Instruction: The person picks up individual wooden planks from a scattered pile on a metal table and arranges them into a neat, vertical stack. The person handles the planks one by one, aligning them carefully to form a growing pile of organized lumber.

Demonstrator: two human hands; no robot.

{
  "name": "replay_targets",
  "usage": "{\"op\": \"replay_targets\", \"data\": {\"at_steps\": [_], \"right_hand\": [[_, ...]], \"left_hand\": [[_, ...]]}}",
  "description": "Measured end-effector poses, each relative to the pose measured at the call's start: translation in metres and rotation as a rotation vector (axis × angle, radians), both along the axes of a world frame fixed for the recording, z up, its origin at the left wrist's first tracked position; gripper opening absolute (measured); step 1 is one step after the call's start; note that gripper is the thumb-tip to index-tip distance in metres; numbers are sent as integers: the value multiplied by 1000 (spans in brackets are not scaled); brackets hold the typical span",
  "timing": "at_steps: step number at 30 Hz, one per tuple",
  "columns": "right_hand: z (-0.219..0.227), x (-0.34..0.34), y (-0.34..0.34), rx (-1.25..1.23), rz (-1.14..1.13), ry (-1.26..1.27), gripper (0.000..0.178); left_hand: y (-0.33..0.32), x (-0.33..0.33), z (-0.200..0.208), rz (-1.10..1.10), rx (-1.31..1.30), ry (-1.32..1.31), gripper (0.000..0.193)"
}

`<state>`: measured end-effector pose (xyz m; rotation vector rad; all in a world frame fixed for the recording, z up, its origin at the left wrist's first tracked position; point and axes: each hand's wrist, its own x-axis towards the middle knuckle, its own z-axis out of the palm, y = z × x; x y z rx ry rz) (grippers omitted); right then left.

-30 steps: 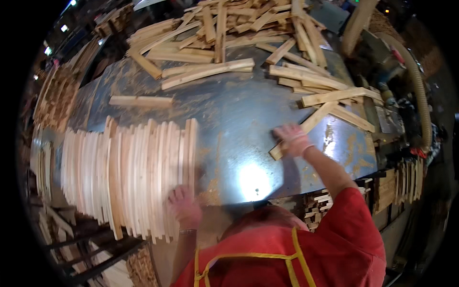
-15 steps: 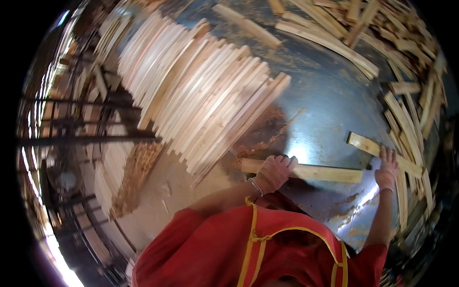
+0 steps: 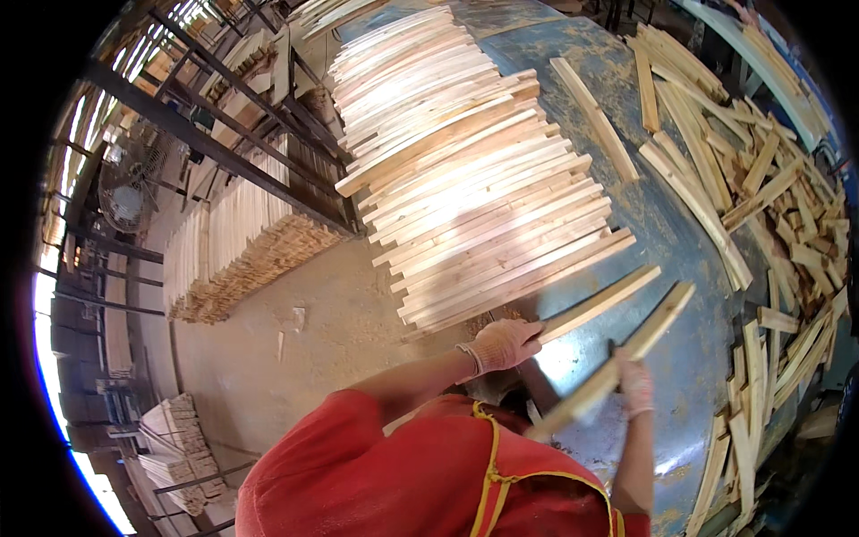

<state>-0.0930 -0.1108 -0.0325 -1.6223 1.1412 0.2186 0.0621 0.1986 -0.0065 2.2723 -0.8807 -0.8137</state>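
My left hand (image 3: 508,345), in a pale work glove, is closed round the near end of a wooden strip (image 3: 604,302) that slants away to the right. My right hand (image 3: 633,383), also gloved and a little blurred, grips a second wooden strip (image 3: 660,319) around its middle. This one runs roughly alongside the first, apart from it, its near end close to my body. Just beyond the left-hand strip lies a broad row of wooden strips (image 3: 488,201), set side by side on the blue-grey metal table (image 3: 586,358).
A jumbled heap of wood pieces (image 3: 796,206) covers the table's right side. One loose strip (image 3: 595,116) lies beyond the row. To the left are a dark metal rail (image 3: 215,143), a stack of strips (image 3: 259,259) and a caged fan (image 3: 130,188). Sawdust dots the table.
My right hand has lifted a strip from beside the heap and brought it left, toward me. The left-hand strip has turned, its far end now pointing farther away. The view has swung right.
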Motion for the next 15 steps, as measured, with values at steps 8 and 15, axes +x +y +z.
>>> {"op": "replay_targets", "data": {"at_steps": [8,15], "right_hand": [[10,117,160,307,-73,-405,76],[2,104,170,246,-304,-544,68]], "left_hand": [[142,61,12,820,-344,80,51],[242,143,-62,1560,-630,637,34]]}}
